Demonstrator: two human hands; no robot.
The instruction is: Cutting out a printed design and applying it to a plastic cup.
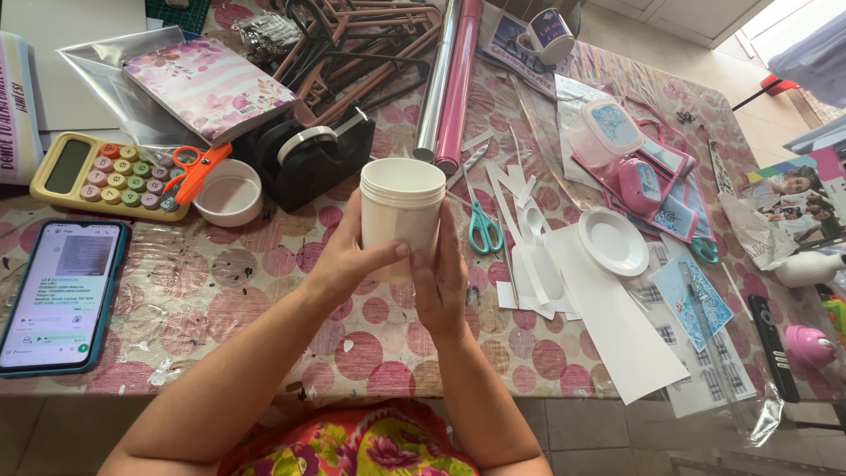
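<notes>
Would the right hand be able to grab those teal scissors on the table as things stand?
Probably yes, once freed: the right hand now holds the white jar, but the teal scissors lie uncovered just beside it.

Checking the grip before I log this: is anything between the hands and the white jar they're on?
Nothing visible. The left hand wraps the white jar directly, thumb across its front, and the right hand presses bare fingers against its side. The jar is held above the dotted tablecloth.

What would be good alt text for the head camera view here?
Two bare hands, left hand and right hand, hold a white plastic jar upright above a craft table with a pink dotted cloth. Around it lie teal scissors, a black tape dispenser and a phone.
</notes>
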